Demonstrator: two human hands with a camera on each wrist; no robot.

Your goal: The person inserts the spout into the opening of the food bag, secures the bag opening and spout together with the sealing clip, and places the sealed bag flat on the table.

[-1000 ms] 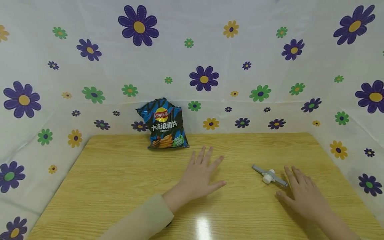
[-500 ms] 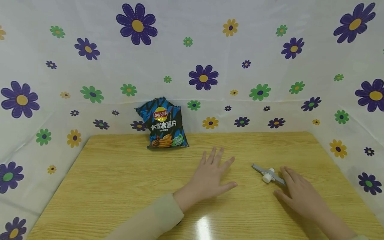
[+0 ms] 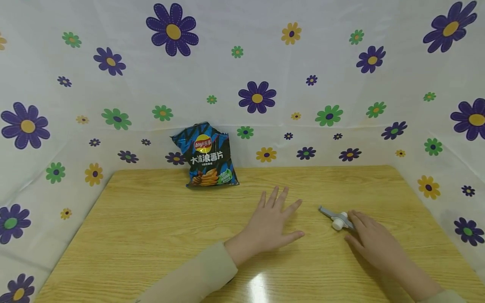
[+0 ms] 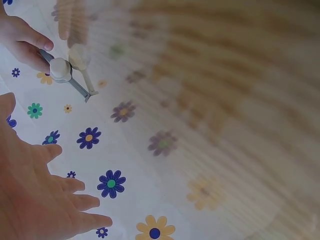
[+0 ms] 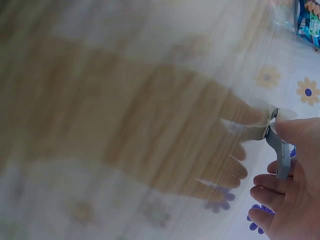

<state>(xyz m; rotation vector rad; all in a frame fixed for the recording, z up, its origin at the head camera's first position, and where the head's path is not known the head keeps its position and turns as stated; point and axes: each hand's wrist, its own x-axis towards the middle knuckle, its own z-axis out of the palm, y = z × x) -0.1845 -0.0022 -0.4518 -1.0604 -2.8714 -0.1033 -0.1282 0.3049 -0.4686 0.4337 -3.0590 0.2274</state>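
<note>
A grey bag-sealing clip with a white round cap (image 3: 338,222) lies on the wooden table, right of the middle. My right hand (image 3: 379,242) reaches its right end; thumb and index finger stand on either side of that end and pinch it, and cover part of it. In the right wrist view, the clip's grey bar (image 5: 282,157) shows between the thumb and the fingers. My left hand (image 3: 267,221), palm down with fingers spread, is over the table left of the clip, holding nothing. The left wrist view shows this hand (image 4: 30,195) apart from the clip (image 4: 61,70).
A blue and black bag of potato chips (image 3: 206,158) stands at the back of the wooden table (image 3: 151,227), against a white cloth (image 3: 212,75) printed with flowers. The cloth rises at the back and both sides. The glossy tabletop reflects both hands in the wrist views.
My right hand has moved left onto the right end of the clip, from just beside it. My left hand has shifted right over the table. The clip and the bag stay put.
</note>
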